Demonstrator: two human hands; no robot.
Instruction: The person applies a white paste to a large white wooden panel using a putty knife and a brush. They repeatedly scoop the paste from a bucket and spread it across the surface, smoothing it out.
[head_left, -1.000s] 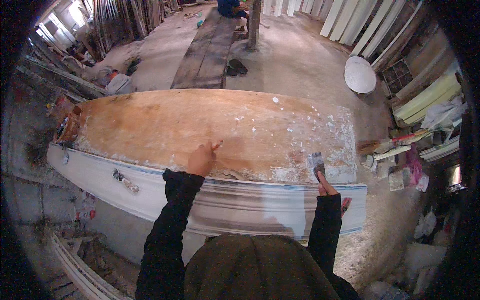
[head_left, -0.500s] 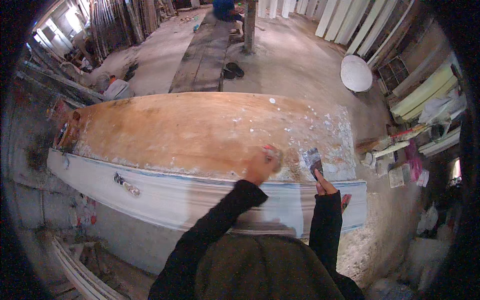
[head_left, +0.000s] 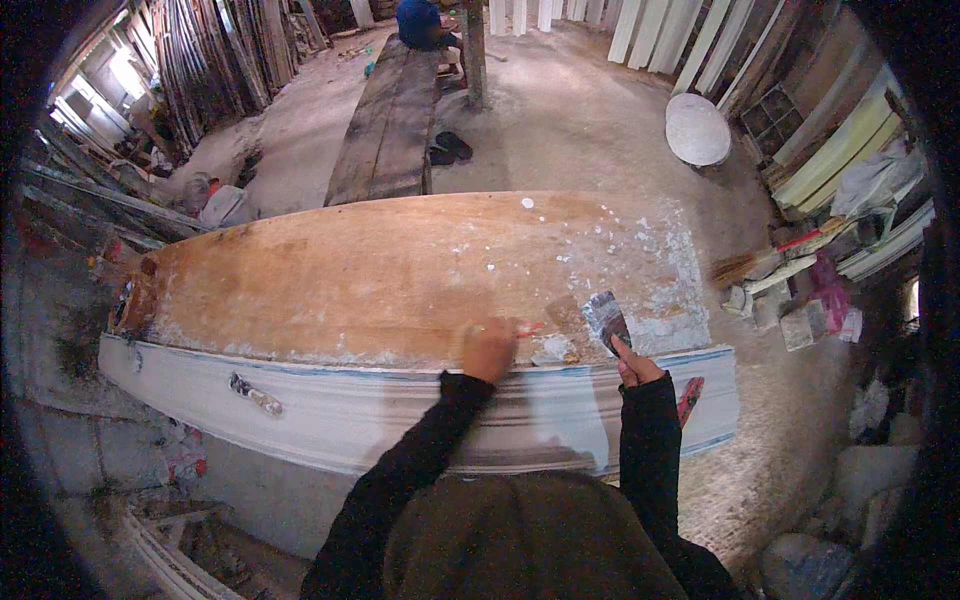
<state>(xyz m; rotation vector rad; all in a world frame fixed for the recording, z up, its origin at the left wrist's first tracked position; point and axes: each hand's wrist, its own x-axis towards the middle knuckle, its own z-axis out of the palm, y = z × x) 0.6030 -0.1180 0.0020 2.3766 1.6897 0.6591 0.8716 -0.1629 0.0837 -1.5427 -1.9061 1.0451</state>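
My right hand grips a putty knife, its wide whitish-smeared blade pointing up and away over the board. My left hand is closed and blurred by motion, low over the near part of the brown wooden board. A small red bit shows beside its fingers; what it holds cannot be made out. Nearest to me lies a long white ridged moulding along the board's near edge. A small white lump of paste sits on the board between my hands.
On the moulding rest a second smeared scraper-like tool at left and a red-handled tool at right. Beyond the board are a plank bench, black slippers, a post, a seated person and a round white disc.
My left hand has moved left along the board's near side. The putty knife in my right hand has shifted slightly left and tilted more. The view has shifted a little.
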